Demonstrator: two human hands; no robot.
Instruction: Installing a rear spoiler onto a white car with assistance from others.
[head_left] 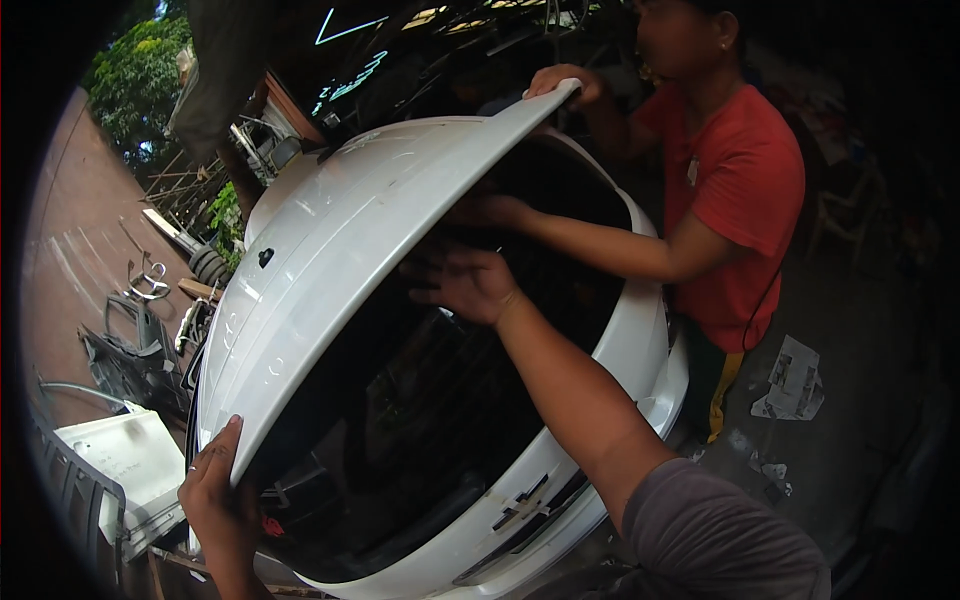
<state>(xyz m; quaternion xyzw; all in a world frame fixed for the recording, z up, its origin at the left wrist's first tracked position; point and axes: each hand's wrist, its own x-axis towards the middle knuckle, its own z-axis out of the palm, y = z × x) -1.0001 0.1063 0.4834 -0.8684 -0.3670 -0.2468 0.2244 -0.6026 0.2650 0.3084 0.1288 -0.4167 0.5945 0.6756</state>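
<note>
A long white curved panel (330, 240) is raised at a slant above the dark rear glass (430, 410) of a white car (650, 360). My left hand (215, 470) grips the panel's near edge at the lower left. My right hand (462, 282) has its fingers apart beneath the panel, over the glass; whether the fingertips touch anything is hard to tell. A person in a red T-shirt (735, 170) grips the panel's far corner with one hand (565, 85). That person's other hand (495, 215) reaches under the panel, just above mine, partly hidden in shadow.
At left, dark car parts (135, 355), a white panel (120, 465) and a gray slatted piece (75, 480) lie by a reddish ground surface (80, 260). Trees (135, 75) stand behind. At right are a plastic chair (840, 205) and paper scraps (790, 380) on a dark floor.
</note>
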